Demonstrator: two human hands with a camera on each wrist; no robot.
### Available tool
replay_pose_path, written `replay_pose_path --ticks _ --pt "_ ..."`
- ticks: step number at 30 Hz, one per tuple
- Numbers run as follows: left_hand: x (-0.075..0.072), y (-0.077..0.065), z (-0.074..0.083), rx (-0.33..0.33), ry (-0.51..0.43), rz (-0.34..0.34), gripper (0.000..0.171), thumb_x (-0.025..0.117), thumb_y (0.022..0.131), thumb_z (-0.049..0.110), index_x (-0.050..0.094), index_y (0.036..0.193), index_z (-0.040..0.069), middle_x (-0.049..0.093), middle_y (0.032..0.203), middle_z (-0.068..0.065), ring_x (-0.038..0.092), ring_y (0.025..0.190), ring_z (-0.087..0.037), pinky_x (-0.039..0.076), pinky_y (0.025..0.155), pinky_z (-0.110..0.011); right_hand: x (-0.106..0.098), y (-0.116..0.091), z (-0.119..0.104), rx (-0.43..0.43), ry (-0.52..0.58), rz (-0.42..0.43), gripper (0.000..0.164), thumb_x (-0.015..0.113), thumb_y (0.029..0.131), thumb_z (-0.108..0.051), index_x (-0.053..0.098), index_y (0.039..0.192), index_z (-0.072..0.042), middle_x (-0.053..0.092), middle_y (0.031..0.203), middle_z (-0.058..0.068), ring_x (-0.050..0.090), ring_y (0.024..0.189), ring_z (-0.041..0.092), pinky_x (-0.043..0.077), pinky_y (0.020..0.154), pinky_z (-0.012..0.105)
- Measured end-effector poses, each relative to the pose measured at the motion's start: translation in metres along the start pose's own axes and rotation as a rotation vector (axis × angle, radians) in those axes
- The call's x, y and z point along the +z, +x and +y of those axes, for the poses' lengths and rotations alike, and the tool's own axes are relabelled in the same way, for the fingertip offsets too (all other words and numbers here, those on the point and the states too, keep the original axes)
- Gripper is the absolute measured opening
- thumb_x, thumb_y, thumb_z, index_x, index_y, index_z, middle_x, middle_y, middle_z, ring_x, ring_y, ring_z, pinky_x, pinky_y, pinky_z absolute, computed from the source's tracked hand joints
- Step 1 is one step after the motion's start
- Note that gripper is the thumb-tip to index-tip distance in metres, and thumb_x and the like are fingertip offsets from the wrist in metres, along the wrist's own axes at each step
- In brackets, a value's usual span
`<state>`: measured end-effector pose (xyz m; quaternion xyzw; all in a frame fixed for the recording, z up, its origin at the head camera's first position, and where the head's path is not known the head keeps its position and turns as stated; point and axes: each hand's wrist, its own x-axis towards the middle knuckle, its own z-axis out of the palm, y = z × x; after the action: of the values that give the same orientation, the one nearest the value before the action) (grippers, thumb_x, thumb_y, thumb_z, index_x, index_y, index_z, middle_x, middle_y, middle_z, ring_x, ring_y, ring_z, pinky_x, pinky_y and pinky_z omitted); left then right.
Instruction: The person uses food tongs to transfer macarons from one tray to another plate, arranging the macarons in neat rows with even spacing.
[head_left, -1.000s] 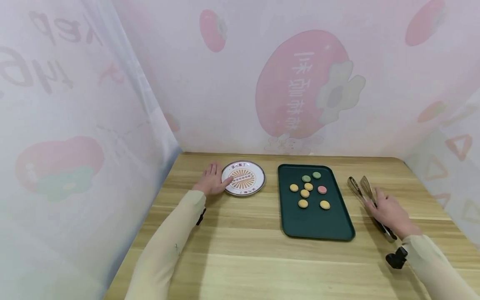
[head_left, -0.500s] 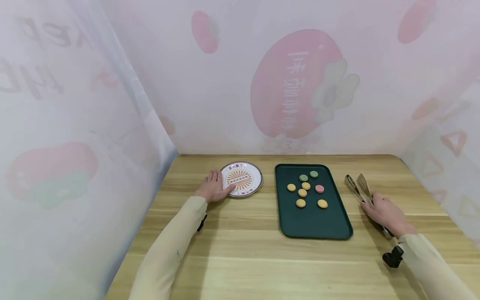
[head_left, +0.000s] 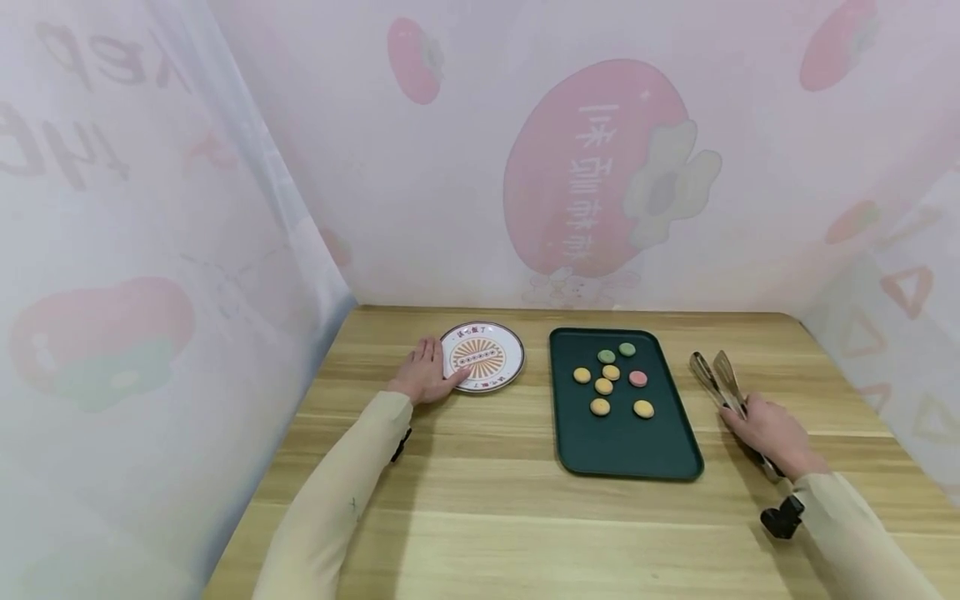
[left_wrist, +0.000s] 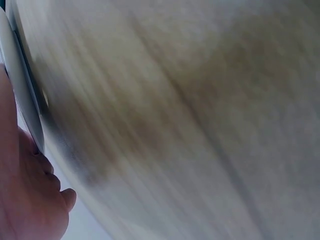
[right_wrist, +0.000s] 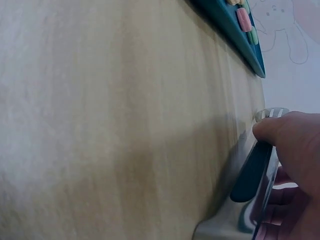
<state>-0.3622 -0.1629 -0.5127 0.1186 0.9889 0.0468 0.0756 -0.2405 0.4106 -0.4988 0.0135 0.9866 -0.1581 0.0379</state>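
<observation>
My left hand [head_left: 426, 375] is at the left side of a round white plate [head_left: 502, 367] with an orange ray pattern. Its thumb lies over the rim while the other fingers stay along the outer edge; the left wrist view has the plate [left_wrist: 22, 85] edge-on, beside bent fingers [left_wrist: 42, 170]. On the right, my right hand [head_left: 772, 429] grips metal tongs [head_left: 723, 379] by their dark-padded handle, thumb on the near side and fingers curled round the far side. The tongs' two ends point away from me, apart from each other.
Between the hands lies a dark green tray [head_left: 630, 450] bearing several macarons, among them a pink macaron [head_left: 637, 379], a green macaron [head_left: 627, 350] and a yellow macaron [head_left: 643, 409]. Behind the wooden table [head_left: 510, 533] hangs a strawberry-print curtain [head_left: 450, 208], which continues along both sides.
My right hand has closed from loosely spread fingers to a grip round the tongs. The left hand has settled onto the plate's rim. The plate and tray stay in place; the view shifted slightly.
</observation>
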Motion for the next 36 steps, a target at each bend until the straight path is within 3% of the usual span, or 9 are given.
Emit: replay_pose_path --ticks 13,20,36 --pt "0.000 -0.001 -0.002 0.039 0.006 0.011 0.103 0.028 0.094 0.074 0.007 0.154 -0.008 0.007 0.163 -0.026 0.007 0.153 -0.037 0.017 0.125 -0.046 -0.004 0.001 -0.003 0.011 0.047 -0.006 0.049 0.032 0.104 -0.040 0.044 0.096 0.007 0.050 0.070 0.012 0.049 0.059 0.023 0.037 0.049 0.032" --pt "0.002 0.001 -0.005 0.055 -0.013 0.009 0.104 0.027 0.094 0.074 0.006 0.154 -0.008 0.007 0.163 -0.026 0.008 0.153 -0.038 0.018 0.124 -0.046 -0.010 0.005 -0.014 -0.014 0.080 0.002 0.052 0.029 0.104 -0.043 0.043 0.100 0.007 0.050 0.070 0.011 0.048 0.058 0.023 0.037 0.048 0.033" --pt "0.001 0.003 -0.003 0.055 -0.052 -0.017 0.105 0.028 0.093 0.075 0.004 0.154 -0.008 0.005 0.163 -0.026 0.008 0.152 -0.038 0.017 0.124 -0.045 -0.021 0.010 -0.046 -0.108 0.045 0.125 0.053 0.042 0.103 -0.042 0.048 0.107 0.010 0.053 0.071 0.012 0.048 0.056 0.022 0.036 0.046 0.032"
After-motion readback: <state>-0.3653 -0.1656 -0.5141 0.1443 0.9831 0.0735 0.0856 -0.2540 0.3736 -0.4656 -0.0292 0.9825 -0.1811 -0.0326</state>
